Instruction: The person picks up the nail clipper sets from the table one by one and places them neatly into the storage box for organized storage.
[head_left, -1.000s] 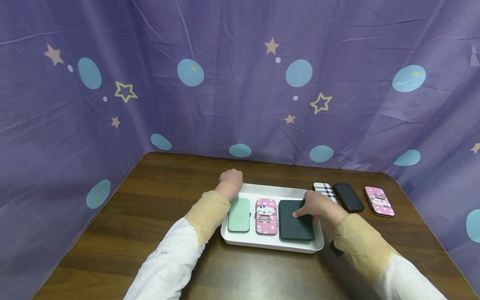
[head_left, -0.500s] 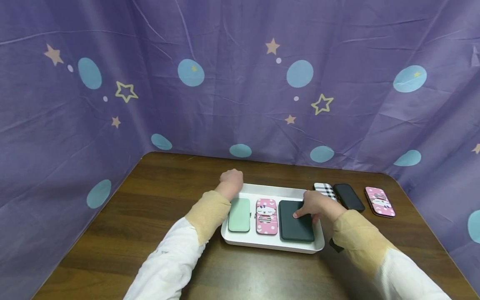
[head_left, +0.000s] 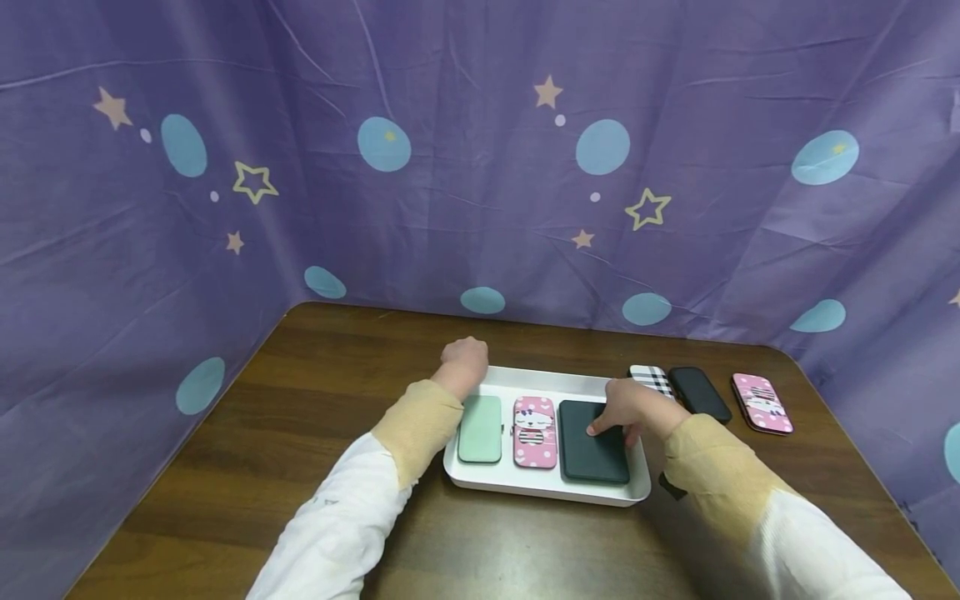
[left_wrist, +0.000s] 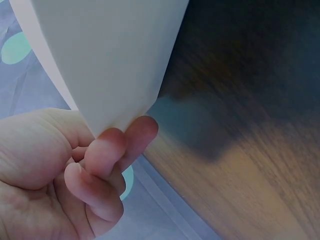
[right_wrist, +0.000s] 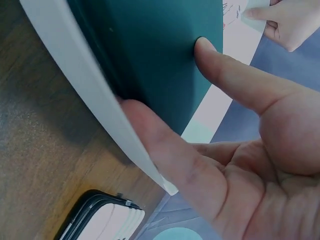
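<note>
A shallow white tray (head_left: 525, 486) sits on the wooden table. At its far left corner my left hand (head_left: 463, 365) grips the tray, and in the left wrist view curled fingertips press the white wall (left_wrist: 112, 60). Inside the tray, a dark green flat case (head_left: 585, 454) lies at the right end. My right hand (head_left: 637, 410) pinches this case by its right side: the thumb lies on top, and a finger reaches down between the case and the tray wall. A pink cat-print case (head_left: 534, 450) lies mid-tray, and a mint green case (head_left: 480, 433) at the left end.
Right of the tray on the table (head_left: 300, 467) lie a black-and-white checked case (head_left: 649, 379), a black case (head_left: 699, 394) and another pink case (head_left: 761, 403). A purple curtain (head_left: 465, 208) with stars and dots hangs behind the table.
Both hands keep their places on the tray and the dark green case. The whole scene has shifted very slightly right in the head view.
</note>
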